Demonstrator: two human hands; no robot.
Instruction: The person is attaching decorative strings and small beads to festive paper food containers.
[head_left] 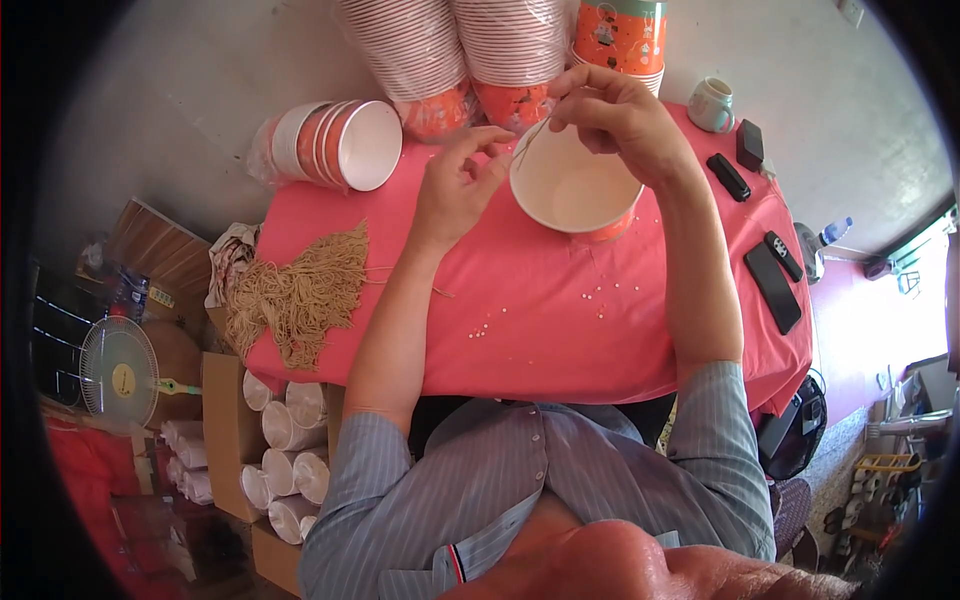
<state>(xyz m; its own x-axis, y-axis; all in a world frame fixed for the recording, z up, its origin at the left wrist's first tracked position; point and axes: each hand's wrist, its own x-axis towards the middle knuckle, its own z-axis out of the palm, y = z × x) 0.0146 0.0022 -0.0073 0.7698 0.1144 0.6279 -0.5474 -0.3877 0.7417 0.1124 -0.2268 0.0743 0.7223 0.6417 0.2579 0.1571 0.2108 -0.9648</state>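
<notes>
Paper bucket (575, 190) stands mouth up at the far middle of the red desk (540, 350). I judge its work only begun: one thin strand (535, 137) is at the left rim, but no fixed cord is visible; the fixing seems left.

By size, I count three tall stacks (410, 50) far behind and one shorter stack (292, 145) at left, one cord heap (305, 290) nearer left, and two hands. Right hand (612, 112) pinches the strand; left hand (455, 190) has bent fingers beside it, gripping or not, I cannot tell. White bits (474, 335), more than ten, lie near.
</notes>
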